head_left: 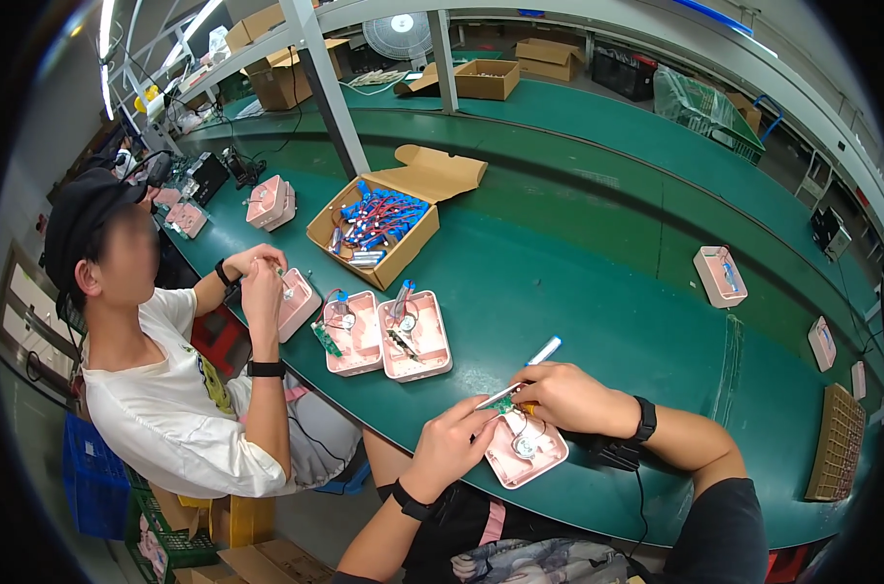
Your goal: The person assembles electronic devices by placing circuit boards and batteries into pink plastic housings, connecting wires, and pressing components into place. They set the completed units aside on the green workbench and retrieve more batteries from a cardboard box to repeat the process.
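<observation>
Working from the head view: left hand (451, 443) pinched shut on the green circuit board (503, 404) at the upper corner of the open pink shell (527, 450), right at the near table edge (597, 501). Right hand (568, 394) curled closed round a white pen-shaped tool (520, 375), tip down on that board. Judged mid-assembly: shell uncovered, wires loose. Counted two more open pink shells (388, 336) waiting beside the cardboard box (383, 263) of blue-wired batteries (a neighbour's hands busy on another).

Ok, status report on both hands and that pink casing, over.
Left hand steadies the pink casing at the table edge. Right hand holds a pen-like tool, tip at the casing's small green board. Nothing in the way.
</observation>
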A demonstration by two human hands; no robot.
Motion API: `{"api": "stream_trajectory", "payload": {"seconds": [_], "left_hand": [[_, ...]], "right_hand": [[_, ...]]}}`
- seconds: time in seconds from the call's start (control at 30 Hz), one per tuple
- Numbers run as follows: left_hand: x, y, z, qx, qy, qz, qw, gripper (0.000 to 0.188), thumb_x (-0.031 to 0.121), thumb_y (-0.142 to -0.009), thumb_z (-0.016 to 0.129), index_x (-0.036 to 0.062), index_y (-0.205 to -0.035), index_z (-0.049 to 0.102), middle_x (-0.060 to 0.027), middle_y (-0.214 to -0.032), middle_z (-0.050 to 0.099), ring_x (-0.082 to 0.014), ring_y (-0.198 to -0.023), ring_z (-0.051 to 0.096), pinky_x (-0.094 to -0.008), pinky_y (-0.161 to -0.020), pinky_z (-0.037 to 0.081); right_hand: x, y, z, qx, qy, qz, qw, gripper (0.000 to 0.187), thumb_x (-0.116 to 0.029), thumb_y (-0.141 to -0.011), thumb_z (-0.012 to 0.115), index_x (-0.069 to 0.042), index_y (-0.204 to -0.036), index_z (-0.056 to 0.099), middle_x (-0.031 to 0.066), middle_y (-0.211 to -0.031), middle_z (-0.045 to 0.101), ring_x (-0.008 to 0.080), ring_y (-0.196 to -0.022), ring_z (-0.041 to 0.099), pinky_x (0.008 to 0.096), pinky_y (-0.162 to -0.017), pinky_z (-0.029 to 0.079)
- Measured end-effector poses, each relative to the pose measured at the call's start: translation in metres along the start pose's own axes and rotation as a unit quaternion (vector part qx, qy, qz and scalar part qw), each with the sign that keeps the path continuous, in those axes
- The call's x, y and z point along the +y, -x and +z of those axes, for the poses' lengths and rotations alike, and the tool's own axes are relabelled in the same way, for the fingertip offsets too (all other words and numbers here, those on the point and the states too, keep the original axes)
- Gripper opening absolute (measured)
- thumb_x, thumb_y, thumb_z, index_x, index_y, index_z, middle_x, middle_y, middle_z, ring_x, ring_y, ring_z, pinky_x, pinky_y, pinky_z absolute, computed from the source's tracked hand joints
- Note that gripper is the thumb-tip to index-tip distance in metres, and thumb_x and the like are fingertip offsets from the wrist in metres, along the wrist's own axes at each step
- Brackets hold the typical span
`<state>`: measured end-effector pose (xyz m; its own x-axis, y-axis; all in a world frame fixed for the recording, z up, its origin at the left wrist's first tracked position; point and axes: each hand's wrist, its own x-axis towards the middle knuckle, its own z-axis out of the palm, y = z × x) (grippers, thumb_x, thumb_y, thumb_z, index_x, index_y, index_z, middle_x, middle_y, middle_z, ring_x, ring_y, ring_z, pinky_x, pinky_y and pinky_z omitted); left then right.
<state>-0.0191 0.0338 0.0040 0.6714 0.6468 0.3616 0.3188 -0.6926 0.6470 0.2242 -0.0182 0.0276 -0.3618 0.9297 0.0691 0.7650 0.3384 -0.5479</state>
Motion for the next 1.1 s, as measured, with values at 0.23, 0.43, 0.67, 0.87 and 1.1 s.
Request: {"api": "stream_trajectory", "payload": {"seconds": [0.23, 0.43, 0.67, 0.87, 1.1], "left_hand": [[-0.001, 0.000, 0.000, -0.007, 0.001, -0.010, 1.000, 0.013, 0.011, -0.091, 0.078, 0.0035, -0.101, 0.081, -0.0142, -0.113, 0.077, -0.0298, -0.086, 0.076, -0.0377, -0.076, 0.062], [-0.015, 0.003, 0.002, 0.021, -0.009, 0.029, 0.999, 0.010, 0.009, -0.089, 0.078, 0.0029, -0.096, 0.078, -0.0126, -0.106, 0.073, -0.0327, -0.090, 0.070, -0.0414, -0.081, 0.057], [-0.017, 0.005, 0.006, 0.091, -0.068, 0.003, 0.994, 0.008, 0.007, -0.089, 0.077, 0.0005, -0.091, 0.072, -0.0136, -0.099, 0.066, -0.0348, -0.088, 0.065, -0.0427, -0.079, 0.055], [-0.020, 0.014, 0.013, 0.153, 0.026, -0.095, 0.983, 0.009, 0.005, -0.093, 0.071, -0.0039, -0.093, 0.068, -0.0168, -0.100, 0.065, -0.0318, -0.085, 0.067, -0.0393, -0.073, 0.053], [-0.020, 0.011, 0.011, 0.173, 0.084, -0.115, 0.975, 0.009, 0.004, -0.096, 0.066, -0.0043, -0.094, 0.067, -0.0176, -0.100, 0.065, -0.0310, -0.084, 0.067, -0.0371, -0.073, 0.052]], "right_hand": [[-0.001, -0.003, -0.005, -0.006, -0.017, -0.018, 1.000, 0.025, -0.008, -0.085, 0.071, -0.003, -0.107, 0.079, 0.0164, -0.122, 0.072, 0.0358, -0.108, 0.071, 0.0456, -0.096, 0.057], [0.035, -0.007, -0.029, 0.084, -0.028, -0.052, 0.995, 0.032, -0.011, -0.088, 0.071, -0.006, -0.119, 0.075, 0.0152, -0.128, 0.069, 0.0338, -0.119, 0.065, 0.0477, -0.102, 0.051], [0.029, -0.004, -0.030, 0.129, 0.120, -0.051, 0.983, 0.030, -0.013, -0.094, 0.070, -0.006, -0.123, 0.072, 0.0127, -0.119, 0.070, 0.0333, -0.113, 0.065, 0.0463, -0.096, 0.051], [0.036, -0.005, -0.045, -0.091, -0.120, 0.081, 0.985, 0.035, -0.012, -0.094, 0.074, -0.004, -0.128, 0.070, 0.0108, -0.112, 0.074, 0.0271, -0.101, 0.070, 0.0385, -0.092, 0.055], [0.044, -0.007, 0.009, -0.198, -0.397, 0.091, 0.892, 0.030, -0.005, -0.096, 0.070, 0.001, -0.125, 0.069, 0.0065, -0.109, 0.078, 0.0136, -0.099, 0.072, 0.0311, -0.088, 0.057]]}}
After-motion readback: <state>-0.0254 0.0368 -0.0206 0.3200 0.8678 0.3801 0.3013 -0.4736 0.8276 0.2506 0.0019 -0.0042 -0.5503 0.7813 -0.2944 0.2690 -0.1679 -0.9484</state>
